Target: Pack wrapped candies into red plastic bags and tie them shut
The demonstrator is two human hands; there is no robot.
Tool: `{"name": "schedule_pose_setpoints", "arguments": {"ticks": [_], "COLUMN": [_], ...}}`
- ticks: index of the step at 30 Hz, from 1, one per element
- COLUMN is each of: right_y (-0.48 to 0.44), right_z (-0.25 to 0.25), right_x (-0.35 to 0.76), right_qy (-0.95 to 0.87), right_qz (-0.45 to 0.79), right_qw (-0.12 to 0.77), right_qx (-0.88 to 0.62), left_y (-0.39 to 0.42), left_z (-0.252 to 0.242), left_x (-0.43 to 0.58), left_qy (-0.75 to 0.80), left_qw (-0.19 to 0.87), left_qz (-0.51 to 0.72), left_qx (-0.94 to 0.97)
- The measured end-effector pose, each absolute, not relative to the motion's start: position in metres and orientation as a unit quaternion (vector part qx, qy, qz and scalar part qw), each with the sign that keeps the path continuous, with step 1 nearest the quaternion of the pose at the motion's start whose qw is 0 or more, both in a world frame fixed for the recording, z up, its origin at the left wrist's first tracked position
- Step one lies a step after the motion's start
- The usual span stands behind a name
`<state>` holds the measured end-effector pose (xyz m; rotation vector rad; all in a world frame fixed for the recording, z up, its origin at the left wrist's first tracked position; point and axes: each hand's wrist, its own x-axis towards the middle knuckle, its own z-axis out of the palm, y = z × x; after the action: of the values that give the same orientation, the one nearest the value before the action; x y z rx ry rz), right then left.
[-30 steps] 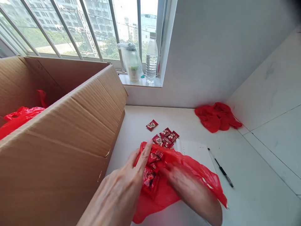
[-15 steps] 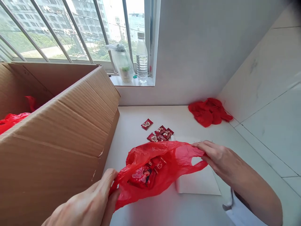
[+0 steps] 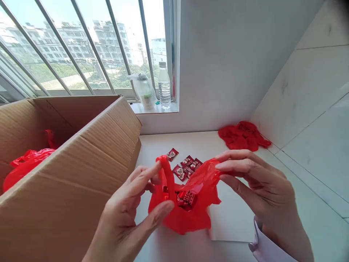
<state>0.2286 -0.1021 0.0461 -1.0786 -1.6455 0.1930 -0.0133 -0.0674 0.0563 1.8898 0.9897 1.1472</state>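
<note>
A red plastic bag [image 3: 188,222] hangs above the white table, its mouth facing up. Inside it are several small red printed packets [image 3: 188,197], partly covered by the bag's folds. My left hand [image 3: 133,203] has one bag handle over its index fingertip, with the thumb spread lower against the bag's side. On the other side, my right hand [image 3: 251,178] pinches the gathered handle between thumb and fingers. Just behind the bag, several dark red sachets [image 3: 180,172] lie on the table, one of them a little apart.
An open cardboard box [image 3: 81,171] at left holds red plastic bags [image 3: 24,165]. Red bags [image 3: 242,135] lie crumpled in the back right corner. A white flat block [image 3: 231,222] sits under my right hand. On the windowsill stand a water bottle [image 3: 164,89] and a bagged cup [image 3: 146,94].
My hands have come closer together and the bag's wide mouth has narrowed. My left hand has moved up and right onto a handle. The view has tilted up slightly.
</note>
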Motion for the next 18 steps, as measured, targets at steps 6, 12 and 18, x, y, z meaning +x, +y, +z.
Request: {"name": "schedule_pose_setpoints", "arguments": {"ticks": [6, 12, 18], "right_y": [-0.106, -0.102, -0.116], "right_z": [0.045, 0.046, 0.046], "right_x": [0.230, 0.224, 0.213], "right_qy": [-0.660, -0.664, -0.730], "right_qz": [0.076, 0.062, 0.062], "right_qw": [0.593, 0.593, 0.528], "right_qx": [-0.455, -0.452, -0.430], "left_y": [-0.067, -0.061, -0.072], "left_z": [0.048, 0.032, 0.011], "left_x": [0.001, 0.029, 0.037], "left_qy": [0.342, 0.291, 0.340], "left_qw": [0.165, 0.378, 0.262], "left_qz": [0.412, 0.409, 0.340], "left_qx": [0.828, 0.778, 0.837]}}
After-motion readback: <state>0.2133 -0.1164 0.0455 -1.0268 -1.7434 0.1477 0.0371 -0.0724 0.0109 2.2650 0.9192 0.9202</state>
